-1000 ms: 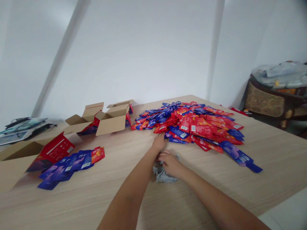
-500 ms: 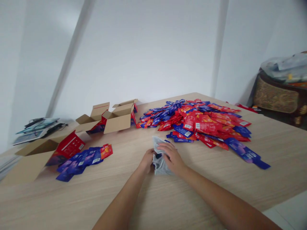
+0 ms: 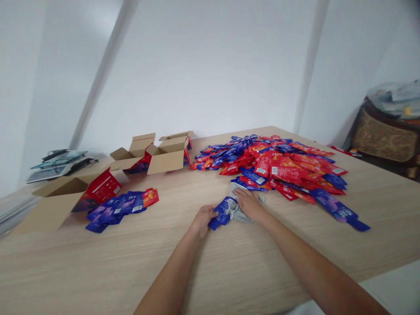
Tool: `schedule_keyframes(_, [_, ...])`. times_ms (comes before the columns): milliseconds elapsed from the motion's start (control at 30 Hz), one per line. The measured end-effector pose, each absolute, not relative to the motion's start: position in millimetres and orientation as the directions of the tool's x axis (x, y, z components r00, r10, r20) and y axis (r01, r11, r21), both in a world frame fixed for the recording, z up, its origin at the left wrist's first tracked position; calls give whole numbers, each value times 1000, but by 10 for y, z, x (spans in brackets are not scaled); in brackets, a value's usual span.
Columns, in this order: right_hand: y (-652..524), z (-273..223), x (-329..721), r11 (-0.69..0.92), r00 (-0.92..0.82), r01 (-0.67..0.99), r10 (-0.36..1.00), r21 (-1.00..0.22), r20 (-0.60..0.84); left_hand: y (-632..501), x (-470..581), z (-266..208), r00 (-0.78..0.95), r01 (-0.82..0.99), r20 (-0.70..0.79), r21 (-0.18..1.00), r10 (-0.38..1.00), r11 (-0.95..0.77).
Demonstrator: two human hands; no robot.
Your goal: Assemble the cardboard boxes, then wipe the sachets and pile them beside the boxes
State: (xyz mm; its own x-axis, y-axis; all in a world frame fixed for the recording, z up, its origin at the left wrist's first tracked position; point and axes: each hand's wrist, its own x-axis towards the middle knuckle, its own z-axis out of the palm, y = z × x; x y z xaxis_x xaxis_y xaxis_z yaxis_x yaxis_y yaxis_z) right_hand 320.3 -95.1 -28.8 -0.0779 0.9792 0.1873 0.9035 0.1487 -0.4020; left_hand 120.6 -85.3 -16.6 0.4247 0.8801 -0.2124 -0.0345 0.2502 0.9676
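Observation:
Near the middle of the table, my left hand [image 3: 204, 218] grips the near-left end of a blue sachet [image 3: 220, 214]. My right hand [image 3: 251, 204] presses a crumpled grey cloth [image 3: 239, 213] against the table, its edge touching the sachet's right end. The right fingers are partly bent over the cloth, and what lies beneath the palm is hidden. Just beyond that hand begins a large heap of red and blue sachets [image 3: 282, 168]. To the left, a short overlapping row of blue sachets [image 3: 121, 208] ends in a red sachet [image 3: 150, 197].
Open cardboard boxes stand on the left: a near box [image 3: 49, 212], a middle box [image 3: 131, 162] and a farther box [image 3: 167, 162]. Papers and cables [image 3: 59, 164] lie at the far left. A single blue sachet [image 3: 337, 209] sticks out right of the heap. A patterned chair [image 3: 383, 133] stands beyond the table.
My right hand has moved right with the cloth, uncovering the blue sachet. My left hand now holds that sachet's end, farther apart from the right hand. The view has shifted slightly.

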Motion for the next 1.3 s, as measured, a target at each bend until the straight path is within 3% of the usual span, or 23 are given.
schedule_keyframes(133, [-878,-354,3355,137,66,836,936,-532,345,-807,1081,-111,175,81,140,984,975,-156])
schedule_keyframes(233, [-855,-350,3414,161,237,732,851,-662,468,-803,1061,-92,332,306,352,837,875,-454])
schedule_keyframes(333, [-894,-252,3431,249,343,669,732,-700,588,-848,1090,-136,501,475,307,684,809,-554])
schedule_keyframes(433, [-1004,-113,3311,344,375,639,642,-688,669,-879,1123,-200,500,549,273,635,822,-544])
schedule_keyframes(533, [-1139,-62,3036,461,186,647,677,-607,712,-847,1123,-237,462,592,304,593,833,-546])
schedule_keyframes(633, [-1219,-146,2753,520,-203,716,793,-465,574,-776,1094,-241,448,650,316,526,836,-548])
schedule_keyframes(733, [-1205,-249,2641,490,-363,794,856,-360,368,-725,1068,-219,469,679,307,473,828,-561])
schedule_keyframes(933, [-1021,-186,2939,251,-201,926,960,-284,194,-747,1106,-180,543,628,326,454,774,-632])
schedule_keyframes(1067, [-973,-132,3103,127,-86,963,981,-237,175,-801,1125,-215,561,618,348,427,751,-660])
schedule_keyframes(1167, [-1016,-164,3052,140,-94,965,973,-221,209,-847,1157,-266,539,632,379,409,752,-659])
schedule_keyframes(1300, [-1105,-227,2895,307,-241,925,930,-224,277,-898,1266,-309,534,633,394,401,748,-662])
